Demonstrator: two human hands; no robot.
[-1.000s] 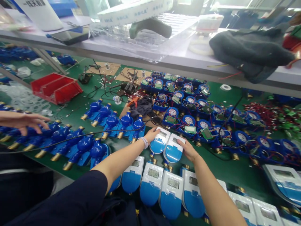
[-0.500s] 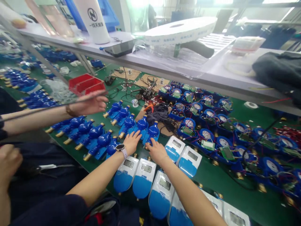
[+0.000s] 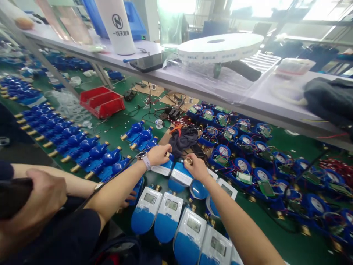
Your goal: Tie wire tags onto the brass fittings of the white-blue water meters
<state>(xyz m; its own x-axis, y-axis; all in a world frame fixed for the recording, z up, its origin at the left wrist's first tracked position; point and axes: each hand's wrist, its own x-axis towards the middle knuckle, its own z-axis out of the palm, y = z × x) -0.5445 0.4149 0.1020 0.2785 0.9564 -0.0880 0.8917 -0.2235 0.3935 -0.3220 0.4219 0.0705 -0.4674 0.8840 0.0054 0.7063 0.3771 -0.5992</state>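
Note:
My left hand [image 3: 159,154] is closed round a blue water meter body [image 3: 164,169], gripping it at its brass end and holding it tilted above the green table [image 3: 264,217]. My right hand [image 3: 195,168] is closed on a second blue meter body [image 3: 179,177], fingers pinching its brass fitting. Both bodies hang side by side over a row of finished meters with white and blue covers [image 3: 168,215]. Two covered meters [image 3: 223,191] lie just right of my right wrist. Rows of bare blue meter bodies [image 3: 107,158] lie to the left of my hands.
Several open meters with circuit boards and red wires [image 3: 242,173] fill the right side. A black cloth [image 3: 183,138] and a red bin [image 3: 102,101] lie further back. A grey shelf [image 3: 193,84] overhangs the table. A co-worker's hand [image 3: 41,195] holds something dark at the lower left.
My hands left the two covered meters, moved left to the blue meter bodies, closed on one each and lifted them. The co-worker's arms drew back toward the lower left.

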